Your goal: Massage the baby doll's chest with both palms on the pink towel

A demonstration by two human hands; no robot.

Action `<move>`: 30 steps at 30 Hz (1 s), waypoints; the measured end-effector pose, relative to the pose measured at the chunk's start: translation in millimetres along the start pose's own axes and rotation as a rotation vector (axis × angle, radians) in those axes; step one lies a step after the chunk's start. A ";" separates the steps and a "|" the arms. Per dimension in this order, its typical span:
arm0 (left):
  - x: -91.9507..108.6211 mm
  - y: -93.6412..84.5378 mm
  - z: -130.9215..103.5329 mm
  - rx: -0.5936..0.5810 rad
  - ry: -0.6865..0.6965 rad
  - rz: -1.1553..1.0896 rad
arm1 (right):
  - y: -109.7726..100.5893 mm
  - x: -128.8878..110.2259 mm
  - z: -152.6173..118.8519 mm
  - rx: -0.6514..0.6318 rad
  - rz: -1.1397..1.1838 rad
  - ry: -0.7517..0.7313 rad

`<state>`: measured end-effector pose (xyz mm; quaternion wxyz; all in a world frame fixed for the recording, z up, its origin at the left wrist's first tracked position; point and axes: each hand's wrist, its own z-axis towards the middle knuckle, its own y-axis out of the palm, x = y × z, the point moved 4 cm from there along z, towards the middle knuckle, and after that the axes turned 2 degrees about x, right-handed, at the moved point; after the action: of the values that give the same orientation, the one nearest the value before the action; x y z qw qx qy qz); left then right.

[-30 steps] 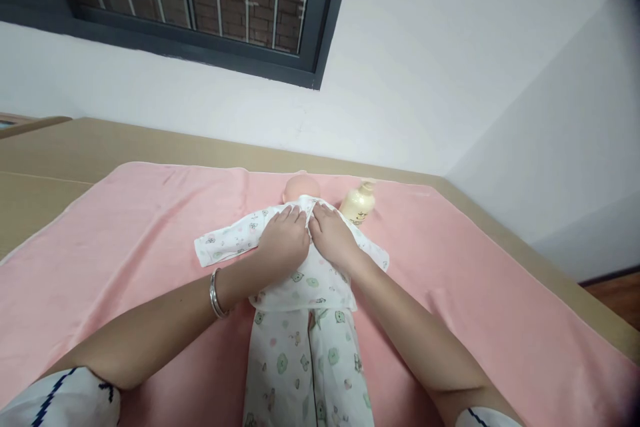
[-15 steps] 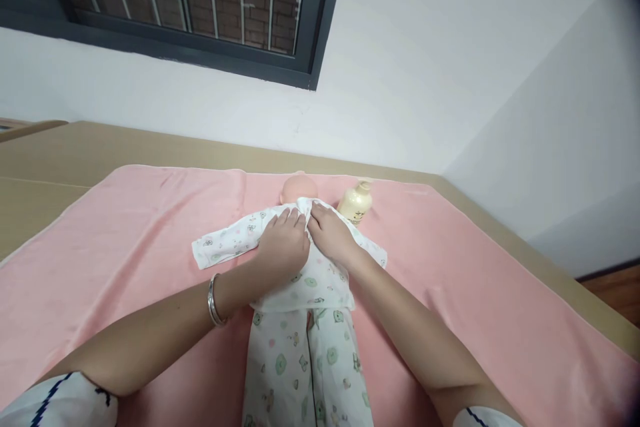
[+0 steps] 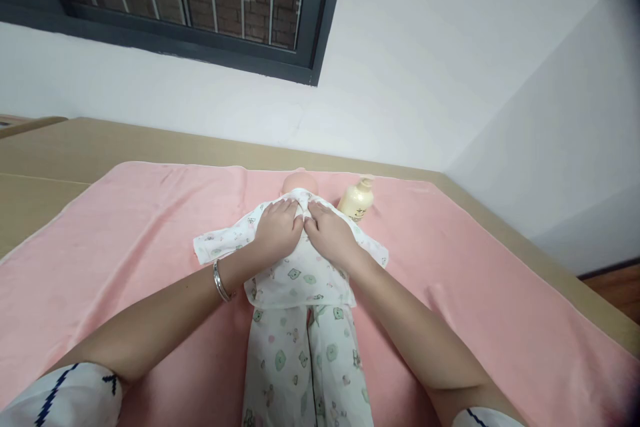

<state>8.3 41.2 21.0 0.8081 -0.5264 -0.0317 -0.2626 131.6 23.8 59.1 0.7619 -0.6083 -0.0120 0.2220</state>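
Pants (image 3: 277, 360) lie nearest on the blanket (image 3: 475, 293), below the doll's shirt (image 3: 305, 280). Left hand (image 3: 277, 230) and right hand (image 3: 331, 230) rest palm-down on its chest, though I can't tell whether they pinch cloth. Beyond are the doll's head (image 3: 300, 182) and a bottle (image 3: 357, 200).

sleeves (image 3: 83, 399): white, dark navy lines | left bangle (image 3: 219, 282): silver | hands (image 3: 278, 230): bare

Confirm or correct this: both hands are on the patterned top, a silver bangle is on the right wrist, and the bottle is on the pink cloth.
Wrong on one count: the head view shows the silver bangle on the left wrist, not the right. The left hand and right hand are on the patterned top, and the bottle is on the pink cloth.
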 end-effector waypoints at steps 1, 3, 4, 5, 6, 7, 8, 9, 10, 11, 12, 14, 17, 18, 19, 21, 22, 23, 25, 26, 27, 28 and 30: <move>0.1 0.7 -0.5 0.003 -0.006 -0.003 | 3.1 2.0 1.7 0.023 0.001 0.006; 0.5 0.8 -0.8 -0.001 -0.012 -0.007 | 8.3 3.6 3.1 0.054 -0.005 0.007; 0.7 0.4 -0.6 -0.005 -0.012 -0.008 | 10.1 3.5 3.1 0.060 -0.006 0.003; 0.9 -0.1 -0.4 -0.007 -0.011 -0.008 | 11.2 3.1 2.8 0.058 -0.005 -0.003; 1.1 -0.6 -0.1 -0.008 -0.009 -0.007 | 11.7 2.7 2.4 0.056 -0.004 -0.007; 1.3 -1.1 0.0 -0.009 -0.007 -0.007 | 11.6 2.4 2.1 0.055 -0.004 -0.008; 1.4 -1.4 0.1 -0.010 -0.005 -0.006 | 11.2 2.2 2.0 0.055 -0.005 -0.008; 1.5 -1.6 0.1 -0.011 -0.004 -0.005 | 10.6 2.3 2.1 0.055 -0.007 -0.007; 1.5 -1.7 0.0 -0.012 -0.003 -0.004 | 10.1 2.3 2.3 0.055 -0.007 -0.006; 1.6 -1.8 -0.1 -0.010 -0.002 -0.003 | 9.7 2.5 2.5 0.055 -0.007 -0.005; 1.7 -1.9 -0.3 -0.008 -0.001 -0.003 | 9.4 2.5 2.8 0.055 -0.007 -0.005; 1.8 -2.2 -0.7 -0.005 -0.004 -0.004 | 9.2 2.4 3.2 0.052 -0.007 -0.006; 1.6 -2.5 -1.0 -0.014 -0.014 -0.008 | 9.4 1.8 2.6 0.054 -0.009 -0.006; 1.5 -2.6 -1.1 -0.018 -0.018 -0.009 | 9.7 1.6 2.3 0.055 -0.008 -0.008; 1.5 -2.7 -1.1 -0.021 -0.020 -0.011 | 10.1 1.6 2.0 0.058 -0.006 -0.009; 1.5 -2.9 -1.3 -0.024 -0.021 -0.012 | 10.9 2.7 2.2 0.062 0.002 -0.013; 1.5 -2.9 -1.4 -0.024 -0.023 -0.012 | 11.3 3.7 2.8 0.061 0.008 -0.017; 1.4 -2.9 -1.6 -0.025 -0.024 -0.010 | 11.9 5.1 3.7 0.056 0.016 -0.024; 1.3 -2.6 -1.9 -0.024 -0.026 -0.006 | 13.3 8.0 6.5 0.027 0.039 -0.053; 1.2 -2.4 -2.1 -0.023 -0.026 -0.004 | 14.1 9.4 7.9 0.009 0.053 -0.070; 1.2 -2.2 -2.2 -0.022 -0.024 -0.003 | 14.7 10.7 9.2 -0.007 0.063 -0.085; 1.2 -2.1 -2.2 -0.018 -0.021 -0.002 | 15.3 11.9 10.1 -0.016 0.069 -0.094; 1.2 -1.7 -2.3 -0.009 -0.016 -0.001 | 16.0 13.6 11.0 -0.015 0.067 -0.092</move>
<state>8.0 38.2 21.8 0.8053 -0.5320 -0.0371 -0.2590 135.6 41.3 43.6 0.7480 -0.6034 -0.0283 0.2749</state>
